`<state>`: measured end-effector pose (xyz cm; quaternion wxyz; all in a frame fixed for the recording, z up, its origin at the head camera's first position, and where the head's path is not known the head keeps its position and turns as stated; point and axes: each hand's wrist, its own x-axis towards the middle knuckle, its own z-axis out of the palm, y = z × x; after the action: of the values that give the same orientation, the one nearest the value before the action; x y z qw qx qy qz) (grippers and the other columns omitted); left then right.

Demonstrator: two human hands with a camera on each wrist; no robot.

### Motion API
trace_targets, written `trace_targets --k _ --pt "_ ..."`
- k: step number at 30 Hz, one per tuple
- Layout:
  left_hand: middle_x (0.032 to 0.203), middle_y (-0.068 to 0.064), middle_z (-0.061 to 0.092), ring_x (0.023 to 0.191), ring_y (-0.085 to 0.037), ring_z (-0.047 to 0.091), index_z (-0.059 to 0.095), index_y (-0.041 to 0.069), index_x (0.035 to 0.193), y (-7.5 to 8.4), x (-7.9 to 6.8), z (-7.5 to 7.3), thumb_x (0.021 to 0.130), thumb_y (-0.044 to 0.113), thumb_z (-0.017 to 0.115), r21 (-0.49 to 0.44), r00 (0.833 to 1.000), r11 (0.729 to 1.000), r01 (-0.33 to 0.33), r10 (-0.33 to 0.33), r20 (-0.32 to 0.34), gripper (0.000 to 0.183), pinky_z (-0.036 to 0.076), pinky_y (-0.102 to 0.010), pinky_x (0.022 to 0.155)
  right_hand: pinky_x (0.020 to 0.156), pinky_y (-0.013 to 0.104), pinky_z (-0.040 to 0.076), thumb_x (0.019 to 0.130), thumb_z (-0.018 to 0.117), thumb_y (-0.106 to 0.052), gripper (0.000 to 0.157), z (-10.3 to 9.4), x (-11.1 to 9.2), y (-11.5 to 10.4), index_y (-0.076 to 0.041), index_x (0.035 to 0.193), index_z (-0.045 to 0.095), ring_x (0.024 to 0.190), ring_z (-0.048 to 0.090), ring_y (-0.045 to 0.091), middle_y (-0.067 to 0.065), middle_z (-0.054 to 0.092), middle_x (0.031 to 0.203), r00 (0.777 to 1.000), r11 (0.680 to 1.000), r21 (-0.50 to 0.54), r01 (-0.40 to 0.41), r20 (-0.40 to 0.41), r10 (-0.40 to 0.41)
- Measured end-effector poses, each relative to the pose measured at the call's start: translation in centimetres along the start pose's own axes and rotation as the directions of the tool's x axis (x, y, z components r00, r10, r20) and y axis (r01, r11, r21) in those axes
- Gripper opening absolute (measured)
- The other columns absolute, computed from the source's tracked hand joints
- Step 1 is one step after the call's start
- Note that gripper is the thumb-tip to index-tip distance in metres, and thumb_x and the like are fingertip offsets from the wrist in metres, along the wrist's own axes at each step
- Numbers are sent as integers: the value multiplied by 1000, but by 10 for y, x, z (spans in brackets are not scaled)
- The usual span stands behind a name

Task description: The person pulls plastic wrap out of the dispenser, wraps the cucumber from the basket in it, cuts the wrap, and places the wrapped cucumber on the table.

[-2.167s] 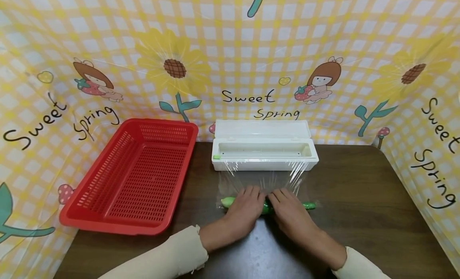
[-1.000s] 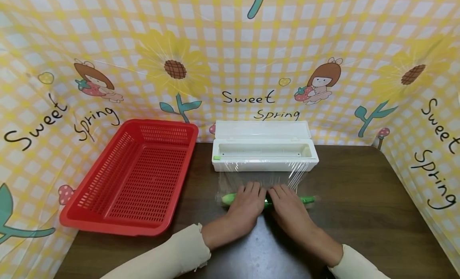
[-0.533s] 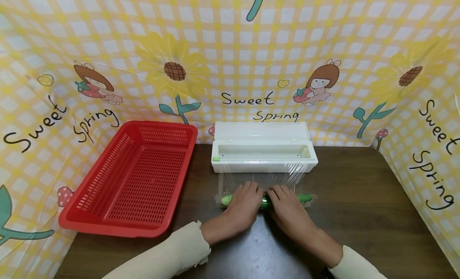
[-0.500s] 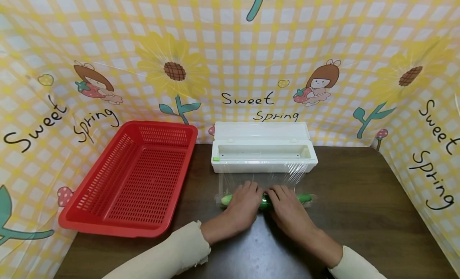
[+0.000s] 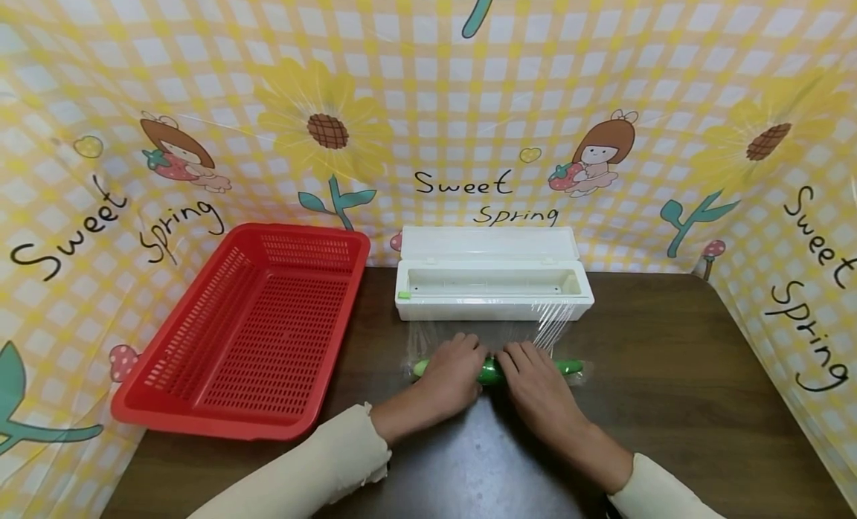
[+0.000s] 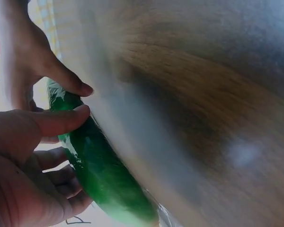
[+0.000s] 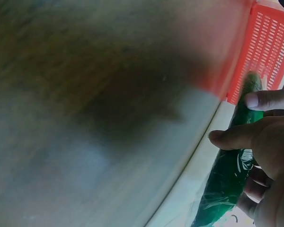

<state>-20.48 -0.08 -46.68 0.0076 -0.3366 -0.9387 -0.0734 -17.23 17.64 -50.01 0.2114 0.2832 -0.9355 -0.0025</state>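
Note:
A green cucumber [image 5: 491,371] lies crosswise at the middle of the table, wrapped in clear cling film. My left hand [image 5: 455,370] grips its left part, thumb on the near side and fingers curled over the far side. Close beside it, my right hand [image 5: 538,385] holds the right part the same way. In the left wrist view the film shines on the cucumber [image 6: 102,170] between thumb and fingers. A sheet of cling film [image 5: 552,327] stretches from the cucumber to the white dispenser box [image 5: 495,309], whose lid stands raised.
To the left stands a red plastic basket [image 5: 281,340] with slotted walls and nothing in it. A green slider [image 5: 404,295] sits at the left end of the dispenser's front edge. Printed cloth [image 5: 455,80] surrounds the brown table [image 5: 683,385] at the back and sides.
Both hands and the cucumber have shifted slightly away from me, toward the dispenser. The cucumber appears to have turned within the film, and the sheet's creases have changed, mostly on the left.

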Motion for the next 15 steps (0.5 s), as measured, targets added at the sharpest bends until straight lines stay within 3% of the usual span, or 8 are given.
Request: trace_targets --k 8,15 --pt "111 -7 54 101 -23 49 57 7 125 5 -6 9 79 16 71 124 998 992 2 6 -63 48 42 -37 83 85 39 47 73 73 -5 43 -5 6 2 -6 114 59 100 53 25 7 59 107 998 998 55 -37 53 34" --pt "96 -4 50 88 -20 46 57 11 108 3 -6 23 73 0 70 212 983 977 10 29 -180 39 38 -31 71 79 39 46 70 75 -5 45 -6 10 6 -6 112 59 99 52 25 6 58 105 997 993 113 -34 72 26"
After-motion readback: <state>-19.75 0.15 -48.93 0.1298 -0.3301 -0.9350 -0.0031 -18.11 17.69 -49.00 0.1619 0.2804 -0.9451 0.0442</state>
